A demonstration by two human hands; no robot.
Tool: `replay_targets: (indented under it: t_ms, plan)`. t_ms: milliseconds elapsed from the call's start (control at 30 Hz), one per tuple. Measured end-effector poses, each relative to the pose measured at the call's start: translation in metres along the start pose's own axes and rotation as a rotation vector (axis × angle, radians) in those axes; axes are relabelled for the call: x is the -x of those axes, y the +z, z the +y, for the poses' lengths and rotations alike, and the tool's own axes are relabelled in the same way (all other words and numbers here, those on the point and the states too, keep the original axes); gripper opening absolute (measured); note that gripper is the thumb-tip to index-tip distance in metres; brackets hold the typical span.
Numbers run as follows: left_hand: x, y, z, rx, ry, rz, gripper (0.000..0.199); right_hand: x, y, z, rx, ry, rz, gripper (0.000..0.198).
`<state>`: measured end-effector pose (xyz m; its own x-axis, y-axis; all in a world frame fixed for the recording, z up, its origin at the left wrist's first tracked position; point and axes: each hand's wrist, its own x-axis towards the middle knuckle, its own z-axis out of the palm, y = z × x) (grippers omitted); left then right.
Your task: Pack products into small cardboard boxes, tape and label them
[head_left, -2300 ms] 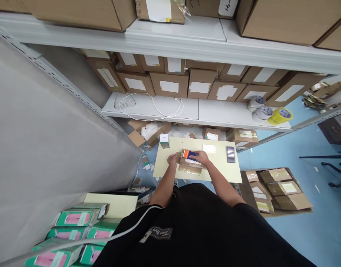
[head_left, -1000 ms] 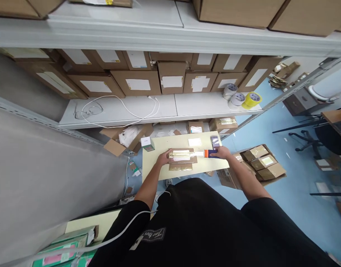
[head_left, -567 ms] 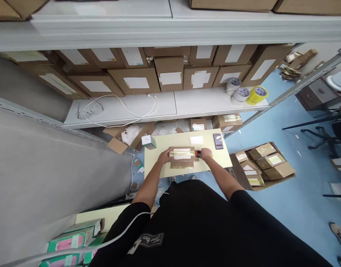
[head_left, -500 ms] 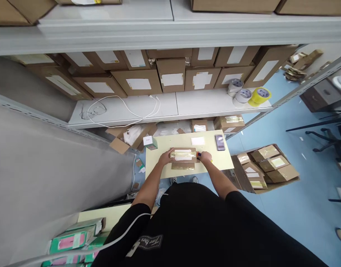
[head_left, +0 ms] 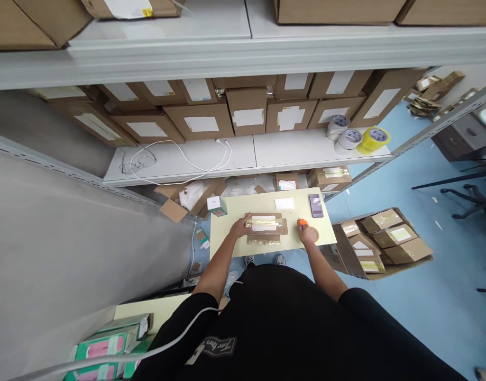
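A small brown cardboard box (head_left: 284, 228) lies on the pale yellow table (head_left: 222, 247), with shiny tape running lengthwise over a white label on its top. One taped flap (head_left: 263, 240) sticks out on the side near me. My left hand (head_left: 238, 227) grips the box's left end. To the right of the box, apart from it, my right hand (head_left: 307, 234) is closed round an orange tape dispenser (head_left: 302, 222); the tape roll shows beside the palm.
A small green-and-white box (head_left: 217, 206), a white paper slip (head_left: 284, 203) and a phone (head_left: 316, 206) lie on the table. Tape rolls (head_left: 349, 138) and a white cable (head_left: 179, 148) rest on the shelf. A large carton of boxes (head_left: 338, 238) stands at right.
My right hand has drawn the tape dispenser away from the box's right end, to the right and slightly towards me. My left hand stays at the left end.
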<state>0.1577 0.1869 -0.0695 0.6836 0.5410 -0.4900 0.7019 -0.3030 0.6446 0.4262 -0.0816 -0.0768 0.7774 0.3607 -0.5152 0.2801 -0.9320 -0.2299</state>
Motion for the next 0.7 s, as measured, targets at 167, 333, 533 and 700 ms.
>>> replay_targets:
  t_ms: [167,333,533,700]
  plan:
    - [0.009,0.02,0.019,0.003,-0.073,0.08,0.09,0.011,0.019,-0.071,-0.198,-0.211,-0.185,0.062]
    - [0.01,0.041,0.042,-0.019,-0.221,0.252,0.067,0.006,0.014,-0.103,-0.164,-0.079,-0.197,0.059]
    - [0.011,0.042,0.034,0.052,-0.193,0.276,0.061,0.009,-0.005,-0.09,-0.361,-0.124,-0.298,0.037]
    - [0.011,0.038,0.024,0.175,-0.217,0.285,0.077,0.026,-0.018,-0.082,-0.503,-0.145,-0.403,0.024]
